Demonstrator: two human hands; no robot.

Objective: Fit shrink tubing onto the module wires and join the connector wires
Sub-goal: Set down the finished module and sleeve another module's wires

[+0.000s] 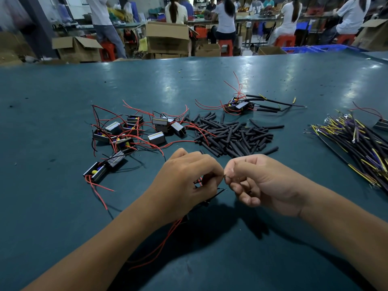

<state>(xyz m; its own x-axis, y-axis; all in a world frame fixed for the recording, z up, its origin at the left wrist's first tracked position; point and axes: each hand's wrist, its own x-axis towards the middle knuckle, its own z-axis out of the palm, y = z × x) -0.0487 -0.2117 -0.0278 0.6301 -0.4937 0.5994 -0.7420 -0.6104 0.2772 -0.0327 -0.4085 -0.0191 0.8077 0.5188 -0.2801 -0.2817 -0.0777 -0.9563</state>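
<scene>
Red leads (165,238) trail toward the viewer from beneath the left hand (184,181), lying loose on the dark teal table (252,259). The left hand is curled, its fingertips pinching thin wire ends at the point where the two hands meet; a black piece, apparently a module, is largely hidden under its palm, and a short black wire (218,192) juts from it toward the right. The right hand (262,181) is likewise curled, thumb and forefinger pinching a fine wire tip just beside the left fingertips; whether the two ends touch cannot be told.

Beyond the hands, centre: a heap of short black shrink tubing pieces (233,135) lies spread on the table, near the knuckles.

Left of the heap: a scatter of small black modules (126,135), several showing yellow and blue components, with red and black leads tangled among them. One module (96,171) lies apart, nearest the left forearm.

Right edge: a bundle of connector wires (361,148), purple, yellow and black, some ending in ring terminals, lies fanned diagonally, well apart from the hands.

Farther back, right of centre: a finished assembly (241,106) with black tubing on its leads and red wires arching upward.

Background, past the table's far edge: cardboard boxes (168,36), red stools (225,47), blue crates (315,48), and seated workers (225,15) at long benches, backs to the camera.
</scene>
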